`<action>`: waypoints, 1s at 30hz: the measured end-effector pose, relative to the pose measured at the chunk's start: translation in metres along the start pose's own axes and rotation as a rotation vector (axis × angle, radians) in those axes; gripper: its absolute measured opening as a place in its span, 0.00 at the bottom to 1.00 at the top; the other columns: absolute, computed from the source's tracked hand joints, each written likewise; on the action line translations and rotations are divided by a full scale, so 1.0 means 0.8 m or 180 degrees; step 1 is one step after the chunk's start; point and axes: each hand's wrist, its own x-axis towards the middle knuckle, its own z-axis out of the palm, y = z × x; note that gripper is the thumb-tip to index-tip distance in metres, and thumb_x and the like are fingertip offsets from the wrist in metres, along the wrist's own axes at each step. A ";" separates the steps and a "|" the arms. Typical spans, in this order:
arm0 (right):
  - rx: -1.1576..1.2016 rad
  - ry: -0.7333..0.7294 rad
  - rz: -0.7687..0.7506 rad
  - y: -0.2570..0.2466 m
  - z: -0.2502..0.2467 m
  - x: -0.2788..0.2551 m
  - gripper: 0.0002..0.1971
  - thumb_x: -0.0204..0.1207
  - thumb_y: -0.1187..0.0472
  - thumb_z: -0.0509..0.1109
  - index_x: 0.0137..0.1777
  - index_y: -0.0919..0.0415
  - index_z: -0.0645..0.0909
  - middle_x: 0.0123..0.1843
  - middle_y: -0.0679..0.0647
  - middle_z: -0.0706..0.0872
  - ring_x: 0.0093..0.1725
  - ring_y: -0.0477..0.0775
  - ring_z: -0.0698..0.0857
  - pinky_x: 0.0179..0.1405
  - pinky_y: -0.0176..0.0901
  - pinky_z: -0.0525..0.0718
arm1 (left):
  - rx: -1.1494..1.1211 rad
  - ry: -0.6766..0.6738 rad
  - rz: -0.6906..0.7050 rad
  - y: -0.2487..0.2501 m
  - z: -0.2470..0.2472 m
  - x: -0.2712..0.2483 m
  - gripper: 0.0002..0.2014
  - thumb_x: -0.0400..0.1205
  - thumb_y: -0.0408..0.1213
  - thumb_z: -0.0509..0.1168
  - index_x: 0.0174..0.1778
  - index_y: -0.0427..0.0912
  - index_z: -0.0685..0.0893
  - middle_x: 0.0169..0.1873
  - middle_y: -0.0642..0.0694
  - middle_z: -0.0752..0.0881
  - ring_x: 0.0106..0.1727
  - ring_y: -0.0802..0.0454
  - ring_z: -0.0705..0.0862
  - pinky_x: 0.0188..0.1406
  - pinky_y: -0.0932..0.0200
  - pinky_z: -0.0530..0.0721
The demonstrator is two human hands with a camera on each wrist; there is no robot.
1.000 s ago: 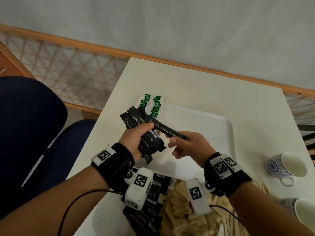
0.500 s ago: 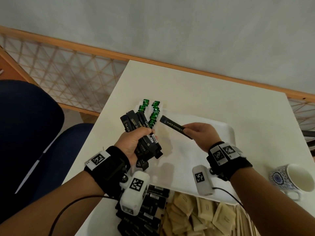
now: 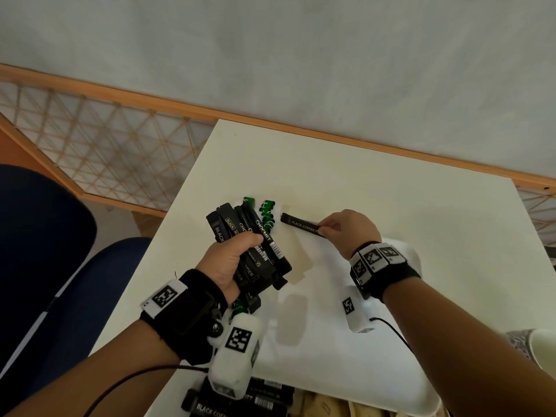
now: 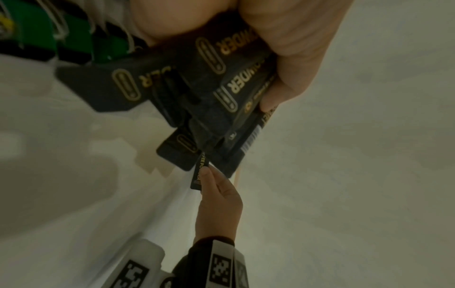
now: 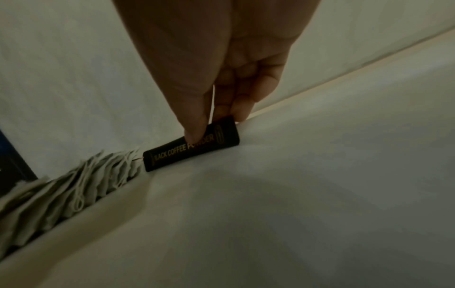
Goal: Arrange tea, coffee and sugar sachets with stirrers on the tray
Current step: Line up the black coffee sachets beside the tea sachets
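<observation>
My left hand (image 3: 233,257) grips a fanned bundle of black coffee sachets (image 3: 255,248) above the near left part of the white tray (image 3: 346,365). The same bundle (image 4: 204,101) fills the left wrist view, with thumb and fingers curled round it. My right hand (image 3: 346,230) pinches one black coffee sachet (image 3: 301,226) by its end, low at the tray's far rim. In the right wrist view that sachet (image 5: 192,148) lies beside a row of tea bags (image 5: 74,187). The green tags of the tea bags (image 3: 266,213) show beyond the bundle.
More black sachets (image 3: 240,401) and brown sugar sachets (image 3: 331,407) lie on the table at the near edge. A patterned cup (image 3: 538,347) stands at the right. A blue chair (image 3: 45,266) is left of the white table (image 3: 361,176).
My right hand has drawn one coffee sachet away from the bundle and carried it right and down to the tray's far rim, next to the tea bags. The left hand keeps hold of the bundle.
</observation>
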 end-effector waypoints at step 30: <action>0.2569 -0.1046 -0.0253 -0.066 -0.025 -0.075 0.07 0.73 0.54 0.75 0.51 0.50 0.86 0.36 0.42 0.89 0.32 0.33 0.83 0.32 0.23 0.75 | 0.0054 -0.0097 0.0093 -0.011 0.027 -0.004 0.10 0.77 0.32 0.69 0.51 0.32 0.87 0.39 0.36 0.88 0.37 0.41 0.87 0.43 0.46 0.88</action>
